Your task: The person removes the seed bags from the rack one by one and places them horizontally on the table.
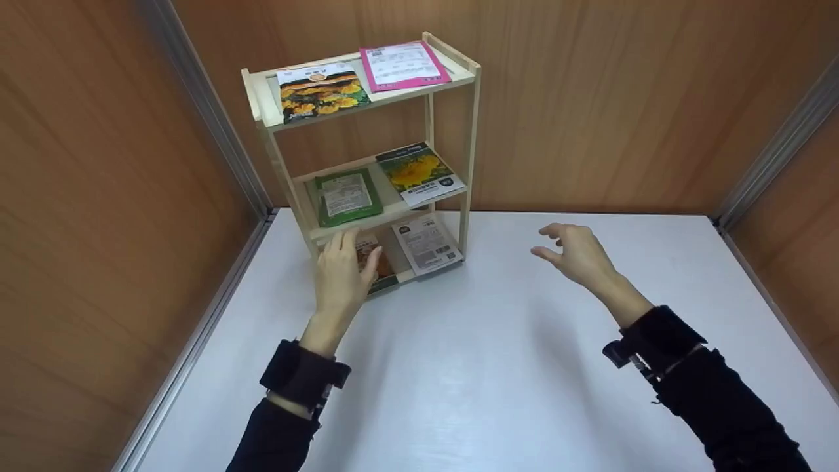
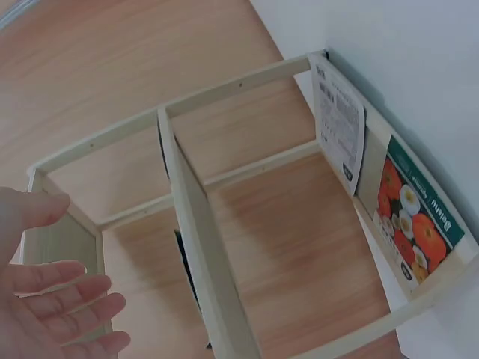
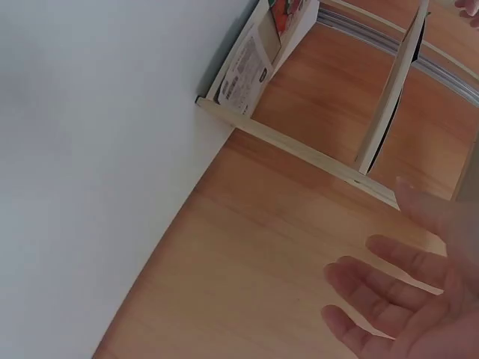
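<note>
Hands both loose-fingered, empty: my left hand (image 1: 341, 275) reaches the orange-flowered paper seed packet (image 1: 377, 262) lying flat on the pale wooden rack's (image 1: 470, 141) bottom shelf; it looks light, flimsy, best pinched at its edge. My right hand (image 1: 577, 252) hovers apart.

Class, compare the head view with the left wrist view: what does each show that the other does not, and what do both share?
Only the head view shows the right hand open above the white table, the pink-edged packet on the top shelf and the green packet on the middle shelf. Only the left wrist view shows the orange-and-white flower picture on the bottom-shelf packet unobstructed. Both show the pale wooden three-shelf rack, the left hand open beside it and the white printed packet.
</note>
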The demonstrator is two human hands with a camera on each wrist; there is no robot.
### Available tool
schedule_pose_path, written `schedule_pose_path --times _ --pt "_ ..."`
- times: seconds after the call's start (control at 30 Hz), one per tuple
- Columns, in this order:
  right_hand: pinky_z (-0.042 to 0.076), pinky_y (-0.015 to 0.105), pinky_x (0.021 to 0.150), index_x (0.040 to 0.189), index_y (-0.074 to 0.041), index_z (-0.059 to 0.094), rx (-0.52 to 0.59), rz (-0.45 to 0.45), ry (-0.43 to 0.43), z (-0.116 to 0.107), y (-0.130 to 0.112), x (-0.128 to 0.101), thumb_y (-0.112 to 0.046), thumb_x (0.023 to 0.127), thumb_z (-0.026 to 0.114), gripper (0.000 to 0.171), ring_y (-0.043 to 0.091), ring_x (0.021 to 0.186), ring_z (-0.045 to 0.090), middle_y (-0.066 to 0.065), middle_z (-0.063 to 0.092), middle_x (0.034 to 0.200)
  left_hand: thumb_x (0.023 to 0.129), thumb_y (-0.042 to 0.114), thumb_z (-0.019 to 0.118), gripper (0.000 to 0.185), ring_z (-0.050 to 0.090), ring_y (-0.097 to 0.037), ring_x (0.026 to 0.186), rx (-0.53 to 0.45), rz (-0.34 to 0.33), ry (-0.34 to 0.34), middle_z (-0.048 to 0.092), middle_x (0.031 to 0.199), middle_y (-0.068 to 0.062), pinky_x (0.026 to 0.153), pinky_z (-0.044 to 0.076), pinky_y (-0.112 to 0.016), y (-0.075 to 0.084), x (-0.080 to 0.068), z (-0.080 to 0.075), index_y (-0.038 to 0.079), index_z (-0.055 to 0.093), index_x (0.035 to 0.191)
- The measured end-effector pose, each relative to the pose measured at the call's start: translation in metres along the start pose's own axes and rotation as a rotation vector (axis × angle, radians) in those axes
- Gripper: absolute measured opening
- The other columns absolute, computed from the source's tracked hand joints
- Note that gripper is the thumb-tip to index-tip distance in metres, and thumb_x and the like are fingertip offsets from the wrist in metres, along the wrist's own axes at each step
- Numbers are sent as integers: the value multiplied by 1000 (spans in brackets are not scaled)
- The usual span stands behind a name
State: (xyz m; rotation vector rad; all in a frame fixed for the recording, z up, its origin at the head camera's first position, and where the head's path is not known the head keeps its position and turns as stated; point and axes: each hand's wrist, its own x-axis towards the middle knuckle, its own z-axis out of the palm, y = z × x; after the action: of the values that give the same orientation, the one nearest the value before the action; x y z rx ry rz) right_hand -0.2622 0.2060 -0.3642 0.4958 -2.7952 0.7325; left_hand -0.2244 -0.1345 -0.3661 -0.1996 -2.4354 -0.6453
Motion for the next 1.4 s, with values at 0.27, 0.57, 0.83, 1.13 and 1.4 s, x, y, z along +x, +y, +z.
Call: schedule_pose_path --times 0.27,0.57,0.83,1.13,1.4 --pt "51 39 66 93 6 63 127 -40 142 9 -18 34 -10 80 65 20 30 76 62 20 64 90 81 15 63 32 53 -30 91 -51 -34 145 56 98 -18 77 44 -38 -11 9 -16 -7 56 104" --pt "46 38 79 108 6 56 332 11 187 23 -31 77 -21 82 64 38 31 91 57 20 59 103 79 11 65 28 50 -29 92 -92 -98 347 53 97 -18 77 44 -37 -27 19 -27 -6 55 99" --pt "36 40 92 125 5 40 379 69 177 32 -38 109 -30 79 66 63 33 111 43 22 43 125 78 17 67 60 44 -30 109 -176 -223 380 41 119 -20 80 45 -36 -37 30 -26 -5 37 125" --pt "22 41 103 137 -1 21 478 181 79 27 -36 136 -37 78 65 82 31 127 23 19 23 140 79 21 67 80 31 -33 122 -317 -358 304 28 133 -21 98 31 -40 -40 49 -26 -2 18 137" --pt "22 40 103 139 -5 18 525 211 33 28 -43 154 -37 81 63 80 29 128 21 17 21 142 81 17 65 77 29 -33 124 -367 -409 264 27 136 -22 101 27 -38 -43 56 -22 -2 18 138"
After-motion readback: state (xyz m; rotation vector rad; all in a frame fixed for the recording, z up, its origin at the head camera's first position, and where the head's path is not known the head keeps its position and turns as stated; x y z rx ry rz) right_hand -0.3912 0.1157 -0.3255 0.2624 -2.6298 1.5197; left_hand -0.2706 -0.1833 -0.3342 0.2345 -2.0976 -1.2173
